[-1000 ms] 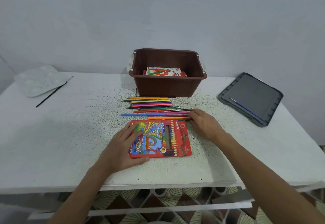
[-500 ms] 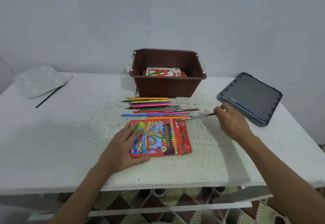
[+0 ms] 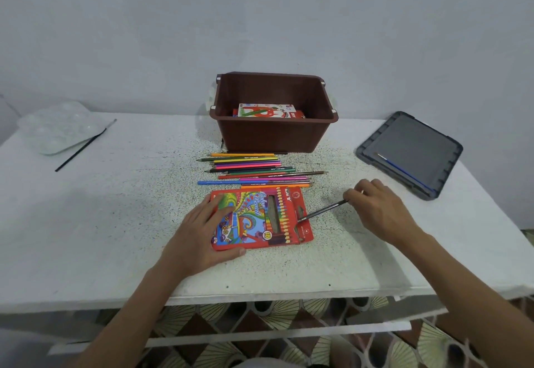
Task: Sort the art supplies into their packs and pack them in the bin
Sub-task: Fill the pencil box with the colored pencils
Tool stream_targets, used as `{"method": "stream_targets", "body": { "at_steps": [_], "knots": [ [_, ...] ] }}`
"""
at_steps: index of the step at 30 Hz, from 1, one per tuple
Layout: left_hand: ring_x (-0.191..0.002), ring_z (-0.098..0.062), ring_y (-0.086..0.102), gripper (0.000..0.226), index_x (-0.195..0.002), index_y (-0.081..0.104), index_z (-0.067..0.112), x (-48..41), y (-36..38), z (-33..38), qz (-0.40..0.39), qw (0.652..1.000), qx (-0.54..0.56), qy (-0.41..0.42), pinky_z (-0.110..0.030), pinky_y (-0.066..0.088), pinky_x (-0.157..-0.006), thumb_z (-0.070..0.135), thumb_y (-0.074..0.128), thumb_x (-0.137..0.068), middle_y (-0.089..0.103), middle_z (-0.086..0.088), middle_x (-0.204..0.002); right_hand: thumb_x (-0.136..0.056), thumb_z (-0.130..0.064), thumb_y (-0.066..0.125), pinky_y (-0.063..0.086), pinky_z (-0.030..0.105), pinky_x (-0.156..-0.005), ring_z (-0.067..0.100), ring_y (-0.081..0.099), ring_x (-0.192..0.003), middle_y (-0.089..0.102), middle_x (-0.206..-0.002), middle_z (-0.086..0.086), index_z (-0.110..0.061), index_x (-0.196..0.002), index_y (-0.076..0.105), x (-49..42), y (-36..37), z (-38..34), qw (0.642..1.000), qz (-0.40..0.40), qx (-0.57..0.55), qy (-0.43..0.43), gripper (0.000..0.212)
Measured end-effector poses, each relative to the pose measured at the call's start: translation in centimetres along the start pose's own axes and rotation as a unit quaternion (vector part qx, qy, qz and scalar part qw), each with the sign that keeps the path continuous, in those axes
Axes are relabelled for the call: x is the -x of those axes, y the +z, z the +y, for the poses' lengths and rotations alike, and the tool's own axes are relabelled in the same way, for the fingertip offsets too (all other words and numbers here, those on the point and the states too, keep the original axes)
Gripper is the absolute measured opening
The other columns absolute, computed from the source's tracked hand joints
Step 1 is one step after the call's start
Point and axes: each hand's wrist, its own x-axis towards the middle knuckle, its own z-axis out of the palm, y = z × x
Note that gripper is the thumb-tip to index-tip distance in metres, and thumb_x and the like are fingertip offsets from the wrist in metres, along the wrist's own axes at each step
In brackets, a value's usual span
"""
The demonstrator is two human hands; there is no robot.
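The left hand (image 3: 202, 231) lies flat on the left half of the red coloured-pencil pack (image 3: 260, 217), its fingers straight and spread over the printed cover and its thumb along the pack's near edge; it presses rather than grips. The pack lies face up on the white speckled surface (image 3: 115, 223), near the front edge, with its flap end to the right.

The right hand (image 3: 381, 211) is to the right of the pack, its fingers curled and pinching the back end of a dark pencil (image 3: 323, 210). The pencil slants down and to the left, and its tip is at the pack's flap end.

Just behind the pack is a row of loose coloured pencils (image 3: 254, 171), lying side by side and roughly parallel to its far edge. Behind them stands the brown bin (image 3: 274, 136), with a white and red pack (image 3: 268, 110) inside.

At the far right lies a grey lid (image 3: 419, 142) with a blue paintbrush (image 3: 404, 171) on it. At the far left is a pale paint palette (image 3: 57, 127), and a black paintbrush (image 3: 83, 146) lies just beside it.
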Motion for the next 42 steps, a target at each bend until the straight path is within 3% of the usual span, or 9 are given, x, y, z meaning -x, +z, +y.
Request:
{"method": "stream_targets", "body": {
  "at_steps": [6,10,14,17,20,27,33,37,42],
  "knots": [
    [-0.145,-0.026,0.029,0.095,-0.141,0.044,0.023,0.0,0.0,-0.1,-0.001,1.0,-0.001,-0.003,-0.055,0.04,-0.106,0.087,0.051,-0.071,0.034,-0.003,-0.156,-0.093,-0.017,0.062,0.041,0.027,-0.055,0.016,0.046,-0.069,0.059,-0.084,0.002,-0.016,-0.097,0.066,1.0,0.5,-3.3,0.993,-0.022,-0.098,-0.054,0.007],
    [-0.145,-0.026,0.029,0.094,-0.141,0.044,0.024,0.0,0.0,0.0,0.0,1.0,0.001,-0.001,-0.055,0.041,-0.106,0.087,0.052,-0.071,0.034,-0.004,-0.156,-0.098,-0.036,0.048,0.035,0.021,-0.061,0.011,0.044,-0.074,0.054,-0.087,-0.005,-0.024,-0.108,0.066,1.2,1.4,-6.8,0.984,-0.042,-0.166,-0.059,0.023],
    [-0.146,-0.025,0.026,0.095,-0.14,0.045,0.023,0.0,0.0,-0.1,-0.004,1.0,0.002,0.001,-0.055,0.04,-0.107,0.087,0.053,-0.071,0.033,-0.003,-0.156,-0.095,-0.03,0.051,0.03,0.02,-0.063,0.014,0.047,-0.076,0.054,-0.089,-0.003,-0.022,-0.106,0.069,0.7,2.0,-9.2,0.974,-0.046,-0.212,-0.06,0.023],
    [-0.146,-0.025,0.027,0.095,-0.141,0.044,0.023,0.0,-0.1,0.0,-0.005,1.0,-0.001,-0.001,-0.056,0.04,-0.107,0.087,0.052,-0.071,0.032,-0.003,-0.157,-0.094,-0.019,0.058,0.036,0.014,-0.069,0.009,0.05,-0.084,0.056,-0.097,-0.006,-0.017,-0.11,0.068,0.6,2.2,-9.1,0.961,-0.07,-0.267,-0.009,0.02],
    [-0.145,-0.026,0.029,0.095,-0.14,0.044,0.023,0.0,-0.1,0.0,-0.003,1.0,-0.003,-0.001,-0.056,0.041,-0.106,0.087,0.051,-0.071,0.034,-0.004,-0.156,-0.09,-0.013,0.063,0.046,0.021,-0.071,0.009,0.055,-0.087,0.057,-0.1,-0.005,-0.016,-0.107,0.07,0.6,2.2,-8.6,0.951,-0.077,-0.298,0.015,0.018],
    [-0.145,-0.026,0.028,0.095,-0.142,0.043,0.024,0.0,0.0,0.0,-0.006,1.0,-0.007,-0.004,-0.054,0.039,-0.107,0.087,0.052,-0.071,0.032,-0.002,-0.156,-0.089,-0.012,0.067,0.051,0.029,-0.075,0.013,0.056,-0.094,0.057,-0.101,0.0,-0.018,-0.1,0.072,0.6,2.2,-8.8,0.95,-0.087,-0.301,-0.003,0.013],
    [-0.145,-0.026,0.028,0.094,-0.141,0.044,0.024,0.1,0.0,0.0,-0.002,1.0,-0.006,0.001,-0.053,0.039,-0.108,0.086,0.053,-0.071,0.033,-0.003,-0.156,-0.093,-0.006,0.058,0.041,0.012,-0.072,0.004,0.055,-0.086,0.057,-0.098,-0.006,-0.019,-0.111,0.071,-0.8,1.6,-7.3,0.94,-0.122,-0.318,0.035,0.025],
    [-0.145,-0.025,0.027,0.095,-0.142,0.043,0.024,0.0,0.0,0.0,-0.004,1.0,-0.007,-0.001,-0.053,0.038,-0.108,0.086,0.053,-0.071,0.032,-0.002,-0.157,-0.096,-0.005,0.051,0.045,0.027,-0.073,0.013,0.057,-0.087,0.062,-0.103,0.001,-0.015,-0.114,0.068,-2.3,2.0,-5.7,0.954,-0.083,-0.267,0.104,0.027],
    [-0.145,-0.025,0.027,0.096,-0.142,0.044,0.023,-0.1,0.0,-0.1,-0.007,1.0,-0.007,-0.007,-0.055,0.041,-0.106,0.087,0.053,-0.07,0.033,-0.002,-0.156,-0.098,-0.01,0.047,0.048,0.033,-0.069,0.021,0.06,-0.089,0.059,-0.108,0.004,-0.016,-0.126,0.062,-4.3,2.6,-4.9,0.97,-0.055,-0.206,0.119,0.033]
  ]
}}
